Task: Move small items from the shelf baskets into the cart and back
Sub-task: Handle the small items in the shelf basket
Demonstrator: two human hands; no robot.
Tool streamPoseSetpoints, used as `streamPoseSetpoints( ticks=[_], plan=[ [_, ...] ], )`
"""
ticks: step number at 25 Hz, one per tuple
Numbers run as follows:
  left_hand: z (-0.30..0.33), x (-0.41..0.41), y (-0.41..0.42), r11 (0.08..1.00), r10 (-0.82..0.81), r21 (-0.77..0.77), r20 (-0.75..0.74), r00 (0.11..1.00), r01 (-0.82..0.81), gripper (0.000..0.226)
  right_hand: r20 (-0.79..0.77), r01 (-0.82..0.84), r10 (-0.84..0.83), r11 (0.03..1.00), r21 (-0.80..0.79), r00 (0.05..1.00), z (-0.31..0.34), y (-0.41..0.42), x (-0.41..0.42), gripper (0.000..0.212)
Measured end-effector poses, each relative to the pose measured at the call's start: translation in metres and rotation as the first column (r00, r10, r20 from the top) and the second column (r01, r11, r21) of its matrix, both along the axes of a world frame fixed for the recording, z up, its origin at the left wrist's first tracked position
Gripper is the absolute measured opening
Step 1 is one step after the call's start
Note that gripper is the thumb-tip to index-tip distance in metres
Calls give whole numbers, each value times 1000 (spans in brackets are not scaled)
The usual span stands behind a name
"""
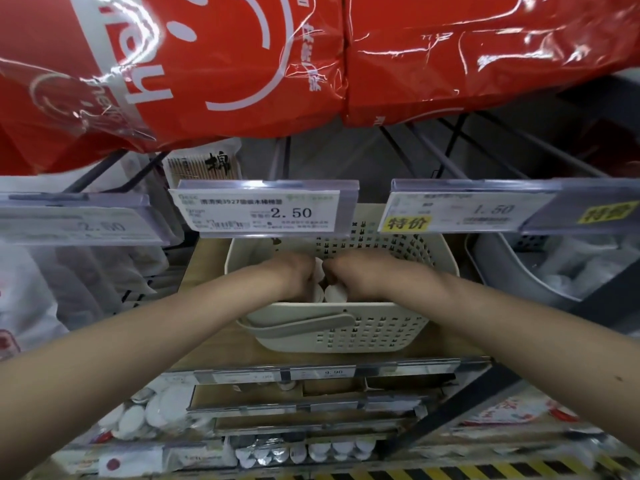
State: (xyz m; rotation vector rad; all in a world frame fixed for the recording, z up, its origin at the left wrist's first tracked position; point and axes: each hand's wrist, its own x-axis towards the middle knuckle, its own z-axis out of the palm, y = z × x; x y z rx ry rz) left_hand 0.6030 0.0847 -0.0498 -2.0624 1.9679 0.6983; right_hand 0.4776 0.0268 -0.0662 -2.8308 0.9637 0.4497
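Both forearms reach into the cream basket (pixel 346 327), left hand (pixel 294 275) and right hand (pixel 356 277) curled round small white items (pixel 335 293) (fingers mostly hidden).

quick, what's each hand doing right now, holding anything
Left hand: in the cream basket, fingers curled on small white items.
Right hand: same basket, gripping the white items too.

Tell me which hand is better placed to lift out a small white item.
Probably right: the right hand touches the small white round items in the cream perforated plastic basket; the left hand hides its contents.
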Motion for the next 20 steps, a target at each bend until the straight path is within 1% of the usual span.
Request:
streamPoseSetpoints(
  ticks=[2, 5, 6, 8, 11, 13, 16, 18, 20],
  plan=[
    [3, -2, 0, 999, -17, 41, 10, 1000, 17, 31, -10, -13, 13, 1000, -9, 1000, -1, 0, 1, 21],
    [0, 1, -1, 994, -6, 106, 24, 1000, 3, 19, 9, -26, 26, 999, 19, 1000, 1, -2, -1, 26],
    [-4, 5, -3, 991, -8, 134, 50, 999, 1, 20, 10, -35, 34, 999, 21, 999, 2, -2, -2, 27],
    [-12, 11, -7, 984, 0, 175, 94, 996, -17, 31, -4, -39, 39, 999, 24, 999, 4, -1, -3, 28],
    [-16, 16, -11, 987, 21, 159, 66, 998, -31, 38, -2, -27, 27, 1000, 11, 1000, 5, -1, -3, 26],
    [-15, 16, -12, 991, 32, 132, 23, 999, -35, 38, 1, -19, 19, 1000, -4, 1000, 4, -1, -2, 25],
    [-13, 13, -12, 991, 37, 126, 3, 999, -37, 36, 23, -12, 12, 1000, -20, 1000, 2, -2, -4, 23],
    [-13, 13, -11, 990, 40, 134, -5, 999, -39, 39, 57, -6, 6, 1000, 5, 998, 3, -2, -5, 22],
    [-12, 14, -11, 989, 31, 145, -5, 1000, -30, 39, 90, 2, -8, 998, 68, 996, 5, -1, -6, 24]
  ],
)
